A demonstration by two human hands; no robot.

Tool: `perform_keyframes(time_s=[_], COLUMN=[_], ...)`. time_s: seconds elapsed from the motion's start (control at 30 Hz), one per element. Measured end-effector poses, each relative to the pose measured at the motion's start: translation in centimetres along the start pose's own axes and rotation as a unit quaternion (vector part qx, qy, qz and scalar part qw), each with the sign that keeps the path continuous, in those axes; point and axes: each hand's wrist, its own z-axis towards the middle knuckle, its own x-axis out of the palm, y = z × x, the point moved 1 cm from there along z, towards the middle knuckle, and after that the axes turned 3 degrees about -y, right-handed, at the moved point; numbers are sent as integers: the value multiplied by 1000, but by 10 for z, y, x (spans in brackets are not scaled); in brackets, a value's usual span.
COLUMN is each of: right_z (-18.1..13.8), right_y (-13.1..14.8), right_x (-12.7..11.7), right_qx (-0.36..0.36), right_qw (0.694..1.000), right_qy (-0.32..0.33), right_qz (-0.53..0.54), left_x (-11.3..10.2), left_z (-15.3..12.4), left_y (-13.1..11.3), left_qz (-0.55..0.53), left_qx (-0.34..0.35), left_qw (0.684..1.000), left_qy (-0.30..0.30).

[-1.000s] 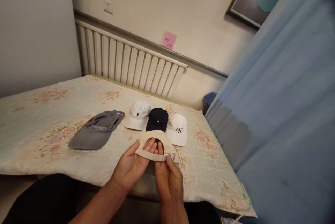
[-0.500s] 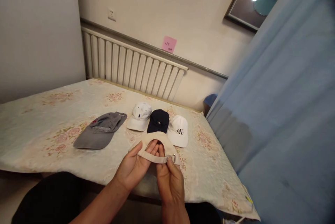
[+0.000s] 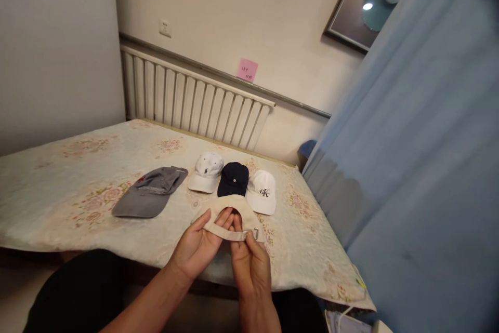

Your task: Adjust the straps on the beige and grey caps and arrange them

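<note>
A cream baseball cap point(image 3: 237, 202) is held up between both hands, its back opening and strap turned toward me. My left hand point(image 3: 200, 244) is closed on the cap's left side, thumb outside and fingers inside the opening. With thumb and fingers, my right hand point(image 3: 251, 263) pinches the strap beside its metal buckle. Just beyond, a white cap with a small dark logo point(image 3: 206, 172), a navy cap point(image 3: 233, 178) and a white cap with CK lettering point(image 3: 263, 192) lie in a row. A grey cap point(image 3: 150, 192) rests apart on the left.
The caps lie on a bed with a floral cover point(image 3: 132, 250). Behind it are a white radiator point(image 3: 195, 99) and a wall with a pink note point(image 3: 247, 69). A blue curtain point(image 3: 409, 141) hangs along the right side. A pale panel point(image 3: 58, 52) stands at left.
The view has shifted slightly, moving the picture and curtain a little left in frame. Both hands keep the same hold on the cream cap, and the other caps lie as before.
</note>
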Motion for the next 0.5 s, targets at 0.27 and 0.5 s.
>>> perform_keyframes(time_s=[0.27, 0.5], right_z=[-13, -19], right_y=[-3, -7], right_x=[-6, -2], right_qx=[-13, -6], right_qw=[1000, 1000], right_qy=[16, 24], right_qz=[-6, -1], left_x=[-6, -8], left_z=[-13, -20], left_y=[3, 0], left_qz=[6, 1], left_qx=[12, 16], left_qw=[1000, 1000], left_qy=[-1, 2])
